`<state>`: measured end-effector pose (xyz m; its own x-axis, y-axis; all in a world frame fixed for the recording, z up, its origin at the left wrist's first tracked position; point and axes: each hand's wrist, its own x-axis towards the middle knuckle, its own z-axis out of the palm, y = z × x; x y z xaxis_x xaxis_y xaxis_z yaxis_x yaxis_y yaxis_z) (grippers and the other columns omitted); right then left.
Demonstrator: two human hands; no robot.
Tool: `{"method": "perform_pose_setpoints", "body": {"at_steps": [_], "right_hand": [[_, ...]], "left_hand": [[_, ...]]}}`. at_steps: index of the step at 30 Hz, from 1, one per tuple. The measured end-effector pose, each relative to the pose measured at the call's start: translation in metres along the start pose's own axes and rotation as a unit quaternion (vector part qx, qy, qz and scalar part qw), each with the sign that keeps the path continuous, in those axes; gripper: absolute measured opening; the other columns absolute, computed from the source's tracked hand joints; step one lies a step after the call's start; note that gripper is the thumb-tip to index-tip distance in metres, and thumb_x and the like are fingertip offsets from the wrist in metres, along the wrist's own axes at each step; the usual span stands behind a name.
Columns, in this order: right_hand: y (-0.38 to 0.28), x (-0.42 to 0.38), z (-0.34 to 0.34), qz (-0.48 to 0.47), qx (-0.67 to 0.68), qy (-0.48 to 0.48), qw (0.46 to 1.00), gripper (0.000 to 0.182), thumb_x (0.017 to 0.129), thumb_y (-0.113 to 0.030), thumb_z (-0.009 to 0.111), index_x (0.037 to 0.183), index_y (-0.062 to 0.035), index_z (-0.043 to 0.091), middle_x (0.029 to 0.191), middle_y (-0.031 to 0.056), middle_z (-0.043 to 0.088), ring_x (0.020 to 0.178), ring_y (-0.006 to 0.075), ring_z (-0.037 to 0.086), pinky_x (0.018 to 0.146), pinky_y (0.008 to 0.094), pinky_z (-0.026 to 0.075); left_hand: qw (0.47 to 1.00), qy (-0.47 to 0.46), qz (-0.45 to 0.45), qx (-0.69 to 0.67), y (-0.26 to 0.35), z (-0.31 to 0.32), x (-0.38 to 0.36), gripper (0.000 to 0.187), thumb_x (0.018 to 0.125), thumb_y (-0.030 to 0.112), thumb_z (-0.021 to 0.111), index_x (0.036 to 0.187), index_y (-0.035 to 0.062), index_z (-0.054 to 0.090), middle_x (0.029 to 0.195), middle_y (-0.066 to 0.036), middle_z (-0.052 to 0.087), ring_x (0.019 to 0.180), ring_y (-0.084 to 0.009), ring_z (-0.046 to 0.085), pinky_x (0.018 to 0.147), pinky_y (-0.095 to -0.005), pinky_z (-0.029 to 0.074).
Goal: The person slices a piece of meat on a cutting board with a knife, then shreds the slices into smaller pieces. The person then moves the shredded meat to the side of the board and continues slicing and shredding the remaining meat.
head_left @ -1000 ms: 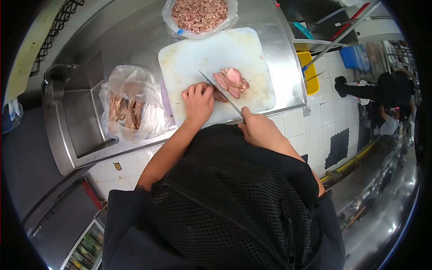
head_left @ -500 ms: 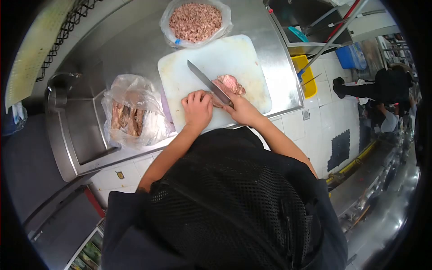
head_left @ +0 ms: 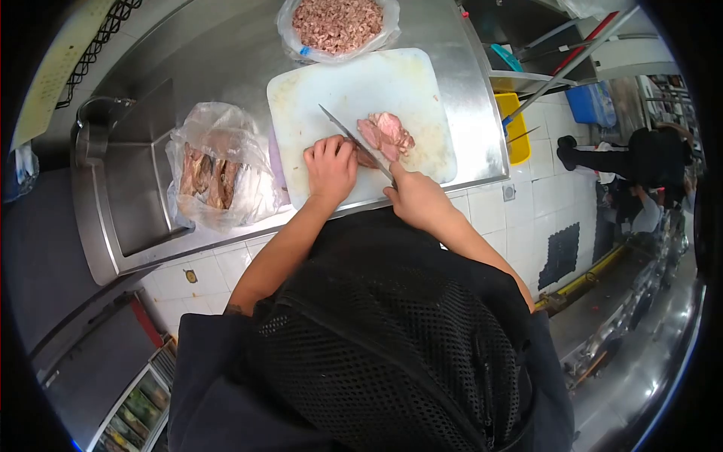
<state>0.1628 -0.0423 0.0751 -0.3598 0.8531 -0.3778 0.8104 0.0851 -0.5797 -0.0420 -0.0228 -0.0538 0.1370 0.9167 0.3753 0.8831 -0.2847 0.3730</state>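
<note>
My right hand is closed round the handle of a knife, whose blade slants up and left over the white cutting board. Beside the blade, my left hand presses down on a piece of meat, partly hidden by the fingers and blade. Cut slices of meat lie right of the knife. Beyond the board stands an open plastic bag of chopped meat. Left of the board, another clear bag holds larger meat pieces.
A metal sink is at the left of the steel counter. A yellow bucket with a mop handle and a blue container stand on the floor at the right. A person in dark clothes is farther off.
The knife has turned and its handle has moved slightly right and down with my right hand. More slices lie spread to its right. The whole view has shifted slightly.
</note>
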Motion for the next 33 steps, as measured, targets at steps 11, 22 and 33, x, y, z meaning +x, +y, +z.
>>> {"method": "perform_pose_setpoints", "body": {"at_steps": [11, 22, 33], "right_hand": [[0.010, 0.034, 0.042, 0.005, 0.013, 0.019, 1.000, 0.027, 0.096, -0.013, 0.068, 0.111, 0.0032, 0.053, 0.092, 0.0317, 0.070, 0.091, 0.0527, 0.068, 0.079, 0.0613, 0.052], [0.050, 0.058, 0.035, -0.057, 0.163, 0.035, 0.984, 0.035, 0.094, -0.018, 0.073, 0.120, 0.0015, 0.059, 0.118, 0.0315, 0.067, 0.113, 0.0499, 0.065, 0.095, 0.0548, 0.052], [0.038, -0.024, 0.032, 0.043, -0.005, -0.042, 0.998, 0.033, 0.098, -0.018, 0.071, 0.112, 0.0011, 0.049, 0.085, 0.0300, 0.070, 0.086, 0.0524, 0.068, 0.073, 0.0587, 0.052]], "left_hand": [[0.999, -0.032, 0.006, -0.003, -0.005, -0.001, 0.001, 0.016, 0.091, 0.017, 0.070, 0.107, 0.0141, 0.069, 0.117, -0.003, 0.063, 0.115, -0.0268, 0.056, 0.098, -0.0485, 0.037], [1.000, -0.008, 0.005, -0.011, -0.003, -0.001, 0.006, 0.018, 0.092, 0.020, 0.070, 0.109, 0.0156, 0.071, 0.117, -0.003, 0.062, 0.117, -0.0268, 0.055, 0.098, -0.0489, 0.036], [0.999, -0.027, -0.008, -0.024, -0.001, -0.004, 0.003, 0.013, 0.093, 0.019, 0.069, 0.107, 0.0167, 0.071, 0.114, -0.002, 0.062, 0.115, -0.0259, 0.055, 0.098, -0.0490, 0.035]]}}
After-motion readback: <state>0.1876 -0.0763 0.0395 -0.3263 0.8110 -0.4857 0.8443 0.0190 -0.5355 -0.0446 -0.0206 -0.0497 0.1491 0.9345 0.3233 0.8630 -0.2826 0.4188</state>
